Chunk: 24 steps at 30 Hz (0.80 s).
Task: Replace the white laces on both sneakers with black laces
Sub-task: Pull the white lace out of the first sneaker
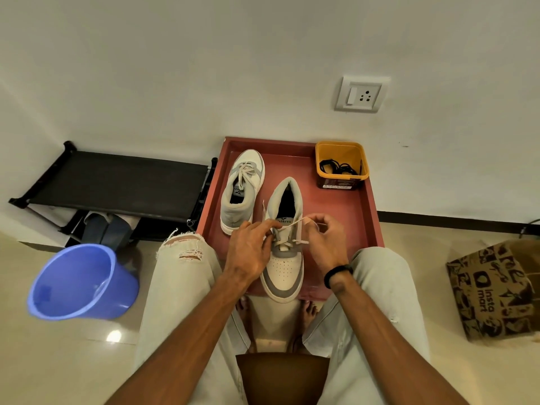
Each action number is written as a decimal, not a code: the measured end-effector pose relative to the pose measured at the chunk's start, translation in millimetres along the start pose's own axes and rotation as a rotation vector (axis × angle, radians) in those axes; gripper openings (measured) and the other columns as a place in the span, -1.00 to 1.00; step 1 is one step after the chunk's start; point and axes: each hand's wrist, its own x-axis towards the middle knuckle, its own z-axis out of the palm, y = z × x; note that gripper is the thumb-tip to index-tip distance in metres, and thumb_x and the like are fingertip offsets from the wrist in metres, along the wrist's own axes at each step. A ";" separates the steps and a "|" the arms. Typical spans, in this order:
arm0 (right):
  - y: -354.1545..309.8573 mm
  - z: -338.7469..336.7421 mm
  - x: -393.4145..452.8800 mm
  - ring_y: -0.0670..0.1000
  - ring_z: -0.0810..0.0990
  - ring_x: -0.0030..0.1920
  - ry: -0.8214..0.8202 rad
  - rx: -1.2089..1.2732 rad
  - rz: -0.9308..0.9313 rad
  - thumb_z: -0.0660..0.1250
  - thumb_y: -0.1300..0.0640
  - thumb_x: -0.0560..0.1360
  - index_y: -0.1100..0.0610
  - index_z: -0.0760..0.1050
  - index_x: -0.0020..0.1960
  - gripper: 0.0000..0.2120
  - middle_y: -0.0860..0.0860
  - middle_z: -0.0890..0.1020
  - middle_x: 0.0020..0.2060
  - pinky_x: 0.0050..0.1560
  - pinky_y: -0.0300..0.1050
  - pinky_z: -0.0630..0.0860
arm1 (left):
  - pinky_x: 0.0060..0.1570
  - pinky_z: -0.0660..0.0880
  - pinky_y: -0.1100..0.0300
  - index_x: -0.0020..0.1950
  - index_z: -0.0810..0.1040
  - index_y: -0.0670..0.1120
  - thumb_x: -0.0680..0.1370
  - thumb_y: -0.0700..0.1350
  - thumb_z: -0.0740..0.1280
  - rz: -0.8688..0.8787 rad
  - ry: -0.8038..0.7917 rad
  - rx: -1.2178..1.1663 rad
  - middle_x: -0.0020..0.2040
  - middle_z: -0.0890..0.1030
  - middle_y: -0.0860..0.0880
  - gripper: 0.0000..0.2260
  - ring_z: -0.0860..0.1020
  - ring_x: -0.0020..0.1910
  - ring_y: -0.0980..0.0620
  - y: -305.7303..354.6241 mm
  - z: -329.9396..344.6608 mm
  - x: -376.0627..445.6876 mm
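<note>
Both hands unlacing near white-and-grey leather sneaker: left hand pinches white lace at eyelets, right hand pinches free end taut (easier pull-out). Black laces wait in yellow plastic tub.

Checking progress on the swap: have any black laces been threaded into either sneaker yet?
No: the black laces lie in the yellow tub, and both sneakers carry white laces.

We have one view only, worn on our head, looking steeply forward and down from close above our knees; the red tray lies at twelve o'clock, the wall beyond.
</note>
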 end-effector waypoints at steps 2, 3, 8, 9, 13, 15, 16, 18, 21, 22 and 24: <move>1.5 -0.8 3.9 0.03 0.71 -0.03 0.058 0.181 0.119 0.36 0.19 0.59 0.12 0.59 -0.01 -0.95 0.04 0.73 -0.10 0.05 -0.02 0.64 | -0.08 0.52 0.10 0.26 0.58 0.12 0.59 -0.17 0.40 0.003 -0.003 -0.006 -0.03 0.69 0.10 -0.71 0.49 -0.10 0.05 -0.1 -0.2 0.6; 0.5 -0.6 4.2 0.10 0.73 -0.02 0.062 0.322 0.185 0.34 0.21 0.62 0.15 0.57 0.01 -0.96 0.09 0.74 -0.09 0.08 0.09 0.66 | -0.09 0.51 0.11 0.25 0.58 0.12 0.59 -0.17 0.40 0.004 -0.004 -0.007 -0.03 0.69 0.10 -0.71 0.48 -0.11 0.05 -0.3 0.0 0.9; -14.3 -6.4 1.9 0.22 0.72 0.04 -0.060 0.907 0.387 0.22 0.23 0.68 0.14 0.45 0.05 -0.94 0.24 0.72 0.01 0.14 0.11 0.62 | -0.10 0.51 0.12 0.24 0.58 0.12 0.58 -0.18 0.41 0.002 0.002 -0.009 -0.04 0.69 0.09 -0.71 0.48 -0.11 0.05 -0.4 0.2 1.3; -15.5 -7.6 2.6 0.19 0.73 -0.02 -0.069 0.963 0.411 0.21 0.23 0.69 0.13 0.45 0.02 -0.91 0.21 0.72 -0.05 0.11 0.09 0.64 | -0.11 0.51 0.12 0.24 0.58 0.11 0.58 -0.18 0.41 0.003 0.003 -0.013 -0.04 0.69 0.09 -0.71 0.48 -0.11 0.05 -0.5 0.1 1.4; -13.0 -6.7 6.9 0.02 0.59 -0.29 -0.023 0.911 0.463 0.24 0.22 0.67 0.10 0.48 -0.01 -0.90 0.04 0.59 -0.30 -0.13 -0.03 0.58 | -0.10 0.54 0.09 0.25 0.59 0.09 0.58 -0.19 0.42 0.013 0.006 -0.028 -0.03 0.70 0.08 -0.71 0.49 -0.11 0.04 -0.5 0.6 1.6; -11.6 -4.6 8.0 -0.04 0.53 -0.35 -0.022 0.732 0.385 0.27 0.20 0.66 0.10 0.49 0.02 -0.94 0.01 0.56 -0.33 -0.21 -0.07 0.53 | -0.11 0.53 0.11 0.25 0.60 0.08 0.57 -0.20 0.42 0.020 0.009 -0.029 -0.03 0.70 0.07 -0.71 0.50 -0.11 0.04 -0.5 0.7 1.6; -11.1 -4.3 7.6 -0.06 0.52 -0.36 -0.033 0.564 0.292 0.29 0.19 0.66 0.10 0.51 0.03 -0.95 0.00 0.56 -0.34 -0.23 -0.09 0.51 | -0.12 0.52 0.12 0.25 0.60 0.07 0.57 -0.20 0.43 0.022 0.010 -0.030 -0.03 0.70 0.07 -0.70 0.50 -0.11 0.04 -0.3 0.6 1.5; -11.7 -3.4 2.4 -0.09 0.56 -0.33 -0.100 0.147 0.040 0.30 0.16 0.64 0.06 0.53 0.02 -0.95 0.01 0.62 -0.28 -0.23 -0.16 0.53 | -0.12 0.51 0.14 0.25 0.61 0.07 0.56 -0.21 0.43 0.029 0.015 -0.032 -0.03 0.71 0.07 -0.70 0.50 -0.12 0.04 0.3 0.0 0.9; -8.5 2.4 -10.3 -0.10 0.62 -0.18 -0.301 -0.230 -0.204 0.25 0.15 0.65 0.04 0.56 0.09 -0.88 -0.01 0.66 -0.16 -0.15 -0.21 0.56 | -0.13 0.51 0.10 0.26 0.60 0.06 0.56 -0.23 0.42 0.043 0.021 -0.029 -0.05 0.70 0.06 -0.69 0.51 -0.14 0.02 0.3 -0.9 -0.2; -5.9 4.6 -12.6 -0.11 0.62 -0.12 -0.338 -0.297 -0.244 0.24 0.16 0.65 0.04 0.58 0.13 -0.84 -0.05 0.66 -0.10 -0.09 -0.20 0.57 | -0.12 0.52 0.10 0.27 0.60 0.06 0.57 -0.22 0.41 0.046 0.019 -0.027 -0.05 0.70 0.06 -0.69 0.52 -0.14 0.01 -0.1 -1.0 -0.3; 0.6 8.5 -13.7 -0.07 0.61 0.02 -0.371 -0.403 -0.304 0.22 0.16 0.64 0.03 0.59 0.26 -0.75 -0.04 0.67 0.03 0.05 -0.14 0.54 | -0.10 0.53 0.10 0.29 0.59 0.07 0.58 -0.20 0.40 0.044 0.012 -0.020 -0.03 0.70 0.07 -0.69 0.51 -0.13 0.02 -1.3 -0.8 0.0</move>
